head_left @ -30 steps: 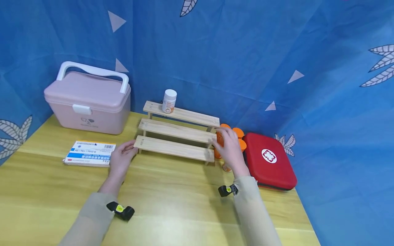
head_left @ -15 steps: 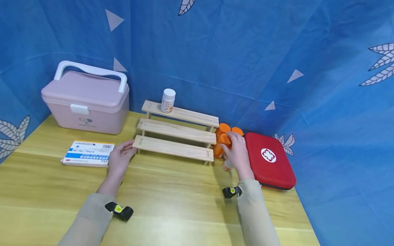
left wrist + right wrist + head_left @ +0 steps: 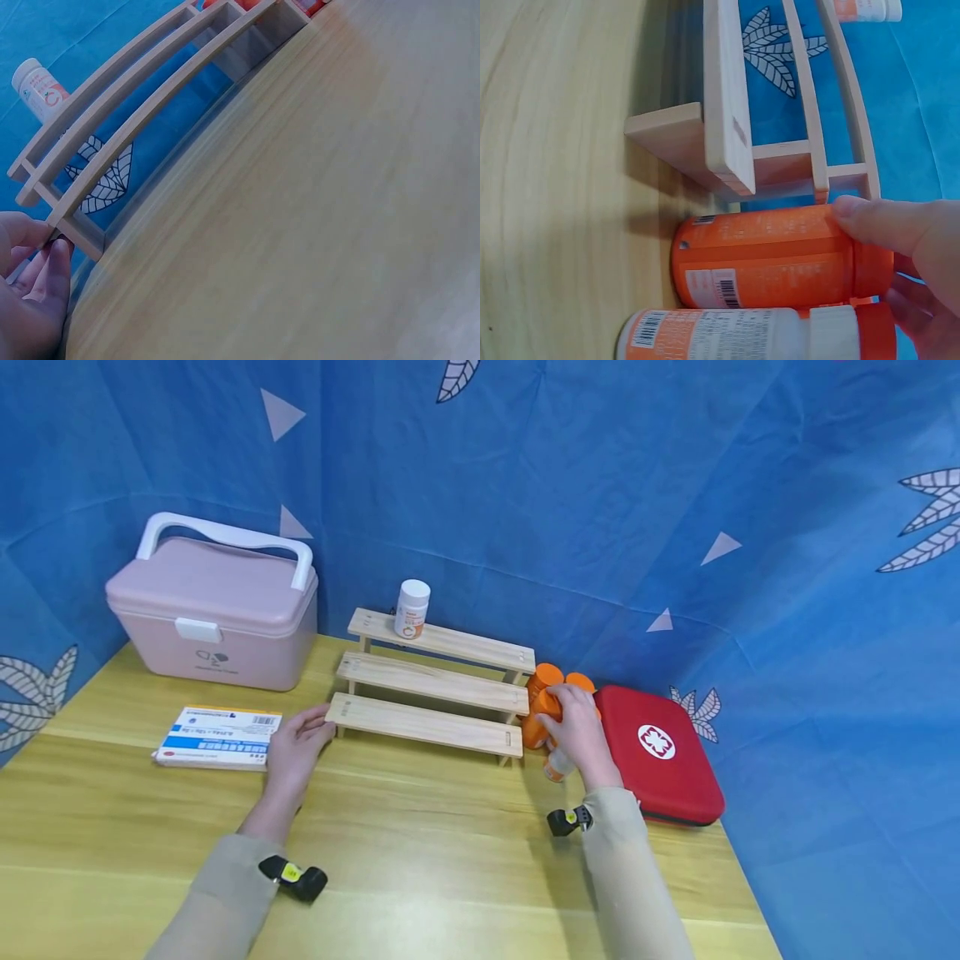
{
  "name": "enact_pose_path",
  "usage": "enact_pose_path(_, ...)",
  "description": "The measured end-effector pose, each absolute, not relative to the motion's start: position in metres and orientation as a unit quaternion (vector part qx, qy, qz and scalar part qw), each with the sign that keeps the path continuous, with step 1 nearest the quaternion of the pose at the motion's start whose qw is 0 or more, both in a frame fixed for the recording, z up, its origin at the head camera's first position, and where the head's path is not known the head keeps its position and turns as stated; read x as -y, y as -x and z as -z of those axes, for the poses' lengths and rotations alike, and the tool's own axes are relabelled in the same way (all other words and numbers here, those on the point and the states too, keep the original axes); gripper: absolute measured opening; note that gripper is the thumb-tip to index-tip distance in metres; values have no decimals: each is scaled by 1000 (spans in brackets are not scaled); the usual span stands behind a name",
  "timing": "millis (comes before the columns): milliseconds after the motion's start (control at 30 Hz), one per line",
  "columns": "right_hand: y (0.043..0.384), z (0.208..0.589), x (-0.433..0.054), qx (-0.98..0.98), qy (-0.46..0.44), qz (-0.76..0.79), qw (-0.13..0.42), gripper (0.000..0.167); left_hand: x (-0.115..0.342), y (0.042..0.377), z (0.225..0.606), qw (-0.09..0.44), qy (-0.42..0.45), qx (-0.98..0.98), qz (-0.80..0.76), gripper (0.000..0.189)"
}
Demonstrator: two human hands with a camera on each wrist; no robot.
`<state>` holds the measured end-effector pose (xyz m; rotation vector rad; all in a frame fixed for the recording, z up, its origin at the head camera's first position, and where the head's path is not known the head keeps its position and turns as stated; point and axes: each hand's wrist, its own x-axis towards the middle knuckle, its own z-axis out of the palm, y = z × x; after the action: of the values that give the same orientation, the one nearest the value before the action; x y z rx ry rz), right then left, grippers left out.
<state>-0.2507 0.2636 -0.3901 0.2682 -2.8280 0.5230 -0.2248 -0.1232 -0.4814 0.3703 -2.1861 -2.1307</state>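
A three-tier wooden shelf rack (image 3: 431, 727) stands against the backdrop. My left hand (image 3: 294, 750) pinches the left end of its lowest tier between thumb and fingers, as the left wrist view shows. At the rack's right end, my right hand (image 3: 585, 731) holds an orange pill bottle (image 3: 765, 259) near its cap, thumb on one side and fingers behind. That bottle stands upright on the table, close to the rack. Beside it is a white-and-orange bottle (image 3: 727, 335), partly hidden by my right hand in the head view. A white-capped bottle (image 3: 412, 610) stands on the top tier's left part.
More orange-capped bottles (image 3: 547, 674) crowd behind my right hand. A red first-aid case (image 3: 660, 777) lies to their right. On the left are a flat medicine box (image 3: 217, 739) and a pink lidded box (image 3: 217, 647) with a white handle. A blue cloth (image 3: 480, 485) hangs behind.
My right hand has left the right end of the rack, moved slightly right and taken hold of the orange pill bottle. The left hand has stayed at the lowest tier.
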Motion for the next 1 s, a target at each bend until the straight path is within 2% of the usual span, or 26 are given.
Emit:
enact_pose_path(567,263,375,-266,981,-103,-156,52,48,124,225,481,32,-131,715,686,43)
enact_pose_path(1000,258,369,-267,977,-108,-178,44,49,123,225,480,27,-129,714,688,43)
